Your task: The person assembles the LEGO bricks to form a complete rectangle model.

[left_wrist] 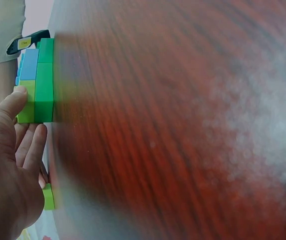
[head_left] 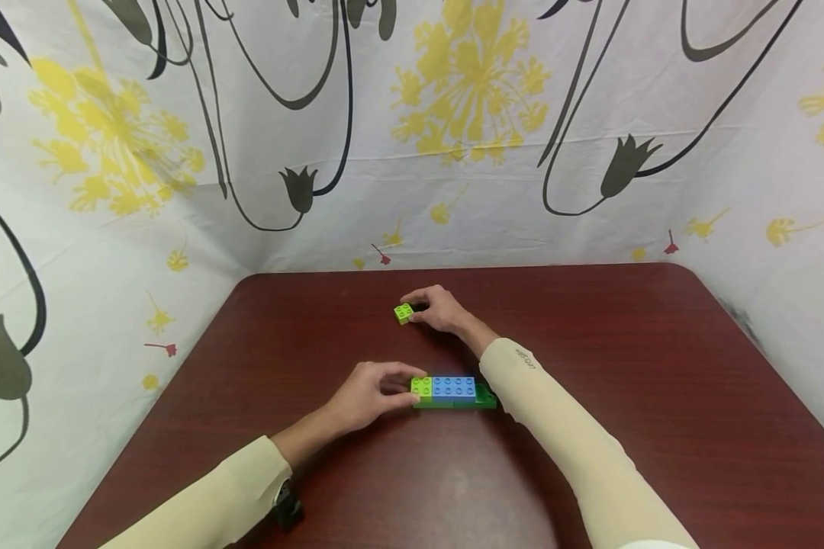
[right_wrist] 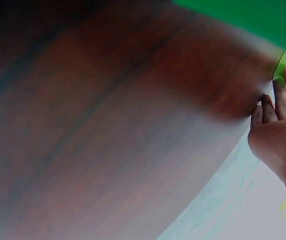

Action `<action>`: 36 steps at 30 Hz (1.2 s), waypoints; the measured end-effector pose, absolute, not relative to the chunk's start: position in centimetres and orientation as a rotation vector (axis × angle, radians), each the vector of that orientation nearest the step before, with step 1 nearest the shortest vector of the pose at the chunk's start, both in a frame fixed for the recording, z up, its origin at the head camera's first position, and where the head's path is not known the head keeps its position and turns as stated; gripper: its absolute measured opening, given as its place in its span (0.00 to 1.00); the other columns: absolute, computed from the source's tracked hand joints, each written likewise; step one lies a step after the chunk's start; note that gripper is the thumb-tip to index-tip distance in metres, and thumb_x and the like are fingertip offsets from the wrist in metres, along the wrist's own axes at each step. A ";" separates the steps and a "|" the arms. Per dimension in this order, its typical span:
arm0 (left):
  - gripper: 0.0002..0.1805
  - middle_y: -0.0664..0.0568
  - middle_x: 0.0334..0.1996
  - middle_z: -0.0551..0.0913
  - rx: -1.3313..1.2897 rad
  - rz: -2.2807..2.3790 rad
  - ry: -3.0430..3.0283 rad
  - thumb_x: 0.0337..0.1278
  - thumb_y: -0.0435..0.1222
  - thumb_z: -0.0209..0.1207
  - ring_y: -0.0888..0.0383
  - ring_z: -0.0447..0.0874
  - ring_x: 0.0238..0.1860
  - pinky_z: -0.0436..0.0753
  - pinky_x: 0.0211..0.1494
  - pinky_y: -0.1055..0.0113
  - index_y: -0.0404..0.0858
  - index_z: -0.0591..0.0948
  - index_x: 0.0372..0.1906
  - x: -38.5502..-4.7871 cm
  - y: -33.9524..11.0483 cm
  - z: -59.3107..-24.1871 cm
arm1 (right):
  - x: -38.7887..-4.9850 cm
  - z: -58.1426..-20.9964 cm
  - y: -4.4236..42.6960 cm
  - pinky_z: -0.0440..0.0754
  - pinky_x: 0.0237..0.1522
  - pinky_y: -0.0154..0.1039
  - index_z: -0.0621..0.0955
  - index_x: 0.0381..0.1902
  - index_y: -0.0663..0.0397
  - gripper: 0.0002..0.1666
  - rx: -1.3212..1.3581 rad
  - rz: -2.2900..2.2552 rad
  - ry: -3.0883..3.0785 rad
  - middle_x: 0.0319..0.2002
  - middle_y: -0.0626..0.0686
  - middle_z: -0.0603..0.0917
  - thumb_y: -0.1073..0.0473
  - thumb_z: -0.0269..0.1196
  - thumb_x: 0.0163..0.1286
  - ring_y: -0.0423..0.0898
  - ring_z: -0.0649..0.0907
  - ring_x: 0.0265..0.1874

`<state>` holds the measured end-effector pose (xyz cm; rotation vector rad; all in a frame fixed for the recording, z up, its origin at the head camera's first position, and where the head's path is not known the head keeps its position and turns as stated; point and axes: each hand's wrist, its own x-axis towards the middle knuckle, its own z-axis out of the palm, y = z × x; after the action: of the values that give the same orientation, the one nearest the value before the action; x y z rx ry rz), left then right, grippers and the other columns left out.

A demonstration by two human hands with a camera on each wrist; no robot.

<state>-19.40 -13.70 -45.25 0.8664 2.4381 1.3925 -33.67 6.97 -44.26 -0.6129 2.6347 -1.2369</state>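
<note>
A low stack of toy building bricks lies on the table in the head view. Its bottom layer is dark green bricks; on top sit a blue brick and, at the left end, a lime brick. My left hand pinches that left end, its thumb on the near side and fingers on the far side. Farther back, a separate small lime brick is pinched by my right hand between thumb and finger. In the right wrist view, my thumb lies against this small brick.
Both hands work over a dark red-brown wooden table. Patterned white cloth hangs behind it and along its sides. My right forearm passes close to the stack's right end. A black strap device is on my left wrist.
</note>
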 end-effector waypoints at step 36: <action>0.20 0.57 0.54 0.89 0.856 1.366 2.460 0.65 0.37 0.74 0.62 0.89 0.51 0.88 0.55 0.64 0.46 0.87 0.61 -19.1 -13.5 -44.8 | -30.7 -41.5 10.7 0.83 0.62 0.51 0.86 0.60 0.62 0.20 -0.703 -1.382 2.525 0.57 0.61 0.88 0.67 0.72 0.71 0.56 0.86 0.61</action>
<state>-19.10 -13.50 -44.80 0.8557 2.4600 1.3655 -30.69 10.67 -41.46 -0.7028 2.5251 -1.3818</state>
